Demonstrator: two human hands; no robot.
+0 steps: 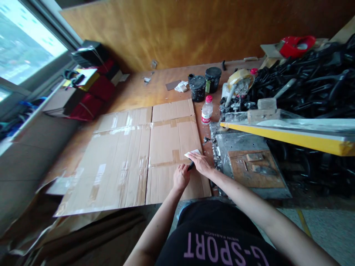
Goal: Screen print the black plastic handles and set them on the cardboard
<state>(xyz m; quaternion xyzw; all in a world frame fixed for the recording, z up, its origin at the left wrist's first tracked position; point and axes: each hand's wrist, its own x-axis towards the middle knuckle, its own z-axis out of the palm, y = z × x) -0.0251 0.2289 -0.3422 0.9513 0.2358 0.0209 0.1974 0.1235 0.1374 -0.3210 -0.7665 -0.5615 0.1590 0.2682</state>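
Observation:
Over the right part of the flattened cardboard [162, 144], my two hands work close together. My left hand [181, 177] is closed around a small black part [190, 165], whose exact kind I cannot make out. My right hand [202, 163] presses a folded white cloth or paper [191, 153] under its fingers, near the upper end of that part. My fingers hide most of the black part. Beyond my hands, a clear bottle with a red cap [206, 111] stands upright beside the cardboard.
Two black tubs [198, 88] stand behind the bottle. A large heap of black parts [310, 88] fills the right side, with a yellow-edged board [288, 138] jutting out before it. A wooden board [255, 170] lies at right. Boxes [91, 87] are stacked by the window.

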